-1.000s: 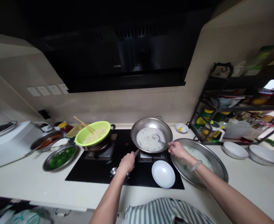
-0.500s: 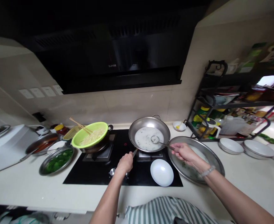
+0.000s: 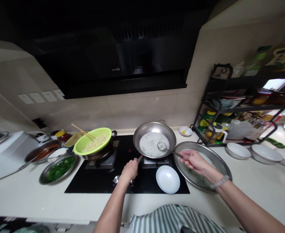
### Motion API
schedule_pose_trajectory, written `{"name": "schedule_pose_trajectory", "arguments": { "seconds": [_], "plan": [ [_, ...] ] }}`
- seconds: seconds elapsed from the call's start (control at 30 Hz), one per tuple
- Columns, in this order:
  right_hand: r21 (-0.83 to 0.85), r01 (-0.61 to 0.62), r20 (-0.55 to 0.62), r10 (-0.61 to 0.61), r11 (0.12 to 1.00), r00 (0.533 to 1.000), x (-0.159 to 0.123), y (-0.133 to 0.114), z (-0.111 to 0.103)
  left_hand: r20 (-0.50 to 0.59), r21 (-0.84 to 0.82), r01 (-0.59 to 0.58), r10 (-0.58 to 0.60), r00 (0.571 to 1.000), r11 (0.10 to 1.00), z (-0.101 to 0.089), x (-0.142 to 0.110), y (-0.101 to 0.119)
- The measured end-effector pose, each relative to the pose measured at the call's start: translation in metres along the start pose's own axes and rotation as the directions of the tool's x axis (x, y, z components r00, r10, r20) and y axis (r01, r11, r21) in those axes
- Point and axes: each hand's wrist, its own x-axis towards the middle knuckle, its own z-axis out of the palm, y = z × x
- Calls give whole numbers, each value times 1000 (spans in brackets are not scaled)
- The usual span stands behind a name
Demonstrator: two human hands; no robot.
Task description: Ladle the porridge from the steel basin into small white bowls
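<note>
Your left hand [image 3: 130, 169] grips a wok [image 3: 154, 127], right hand [image 3: 193, 161] a ladle [image 3: 173, 151]; a white bowl [image 3: 168, 179] sits at the wok's five o'clock.

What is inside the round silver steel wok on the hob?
The wok holds milky white liquid with dark flecks; the round head of a metal ladle overlaps it. The liquid hides the wok's bottom.

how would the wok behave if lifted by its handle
The wok would likely feel front-heavy, since its white liquid sits away from the left hand on the handle. The loose liquid would probably slosh if tilted. Its metallic sheen suggests it is stiff, unlikely to flex.
</note>
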Motion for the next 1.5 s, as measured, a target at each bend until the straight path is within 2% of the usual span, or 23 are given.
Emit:
{"name": "schedule_pose_trajectory", "arguments": {
  "seconds": [0.33, 0.5, 0.67, 0.8, 0.93, 1.0, 1.07, 1.1, 1.2, 1.27, 1.3, 1.33, 1.4, 1.43, 1.5],
  "plan": [
    [36, -1, -5, 2, 999, 1000, -8, 1, -3, -7, -18, 3, -3, 1000, 1000, 0, 0, 0],
    [56, -28, -17, 29, 998, 999, -20, -2, -13, -11, -11, -6, 6, 1000, 1000, 1, 0, -1],
    [110, -14, -33, 18, 994, 999, -39, 1, -40, -13, -5, -7, 7, 1000, 1000, 1, 0, -1],
    [103, -4, -111, 16, 995, 994, -59, 11, -68, -1, 6, 1, -1, 1000, 1000, 0, 0, 0],
    [24, -15, -236, 20, 1000, 972, -69, 37, -93, -7, 9, -6, 6, 1000, 1000, 2, 1, -1],
    [-103, 16, -278, -44, 995, 960, -67, 57, -105, -6, 16, -2, 2, 1000, 1000, 3, 2, -2],
    [-327, 92, -306, -198, 941, 931, -62, 79, -116, -5, 30, 7, -7, 1000, 1000, 5, 3, -3],
    [-451, 130, -310, -291, 883, 905, -60, 89, -120, -7, 35, 8, -8, 1000, 999, 5, 4, -3],
    [-757, 184, -289, -574, 627, 766, -57, 117, -130, -9, 44, 1, -1, 1000, 999, 5, 4, -4],
    [-876, 198, -208, -715, 440, 667, -59, 131, -132, -8, 49, -3, 4, 1000, 999, 5, 4, -4],
    [-913, 186, -171, -754, 363, 634, -62, 136, -133, -5, 51, -2, 2, 1000, 999, 4, 4, -3],
    [-938, 158, -148, -771, 307, 619, -64, 141, -133, -2, 52, 0, 0, 1000, 999, 4, 4, -3],
    [-959, 88, -155, -756, 271, 636, -67, 147, -132, 5, 53, 9, -9, 1000, 999, 4, 3, -2],
    [-952, 73, -178, -734, 296, 655, -68, 149, -132, 5, 52, 12, -12, 1000, 999, 4, 3, -2],
    [-888, 88, -264, -657, 451, 706, -67, 151, -131, -2, 44, 13, -13, 1000, 999, 4, 2, -2]
  ]
}}
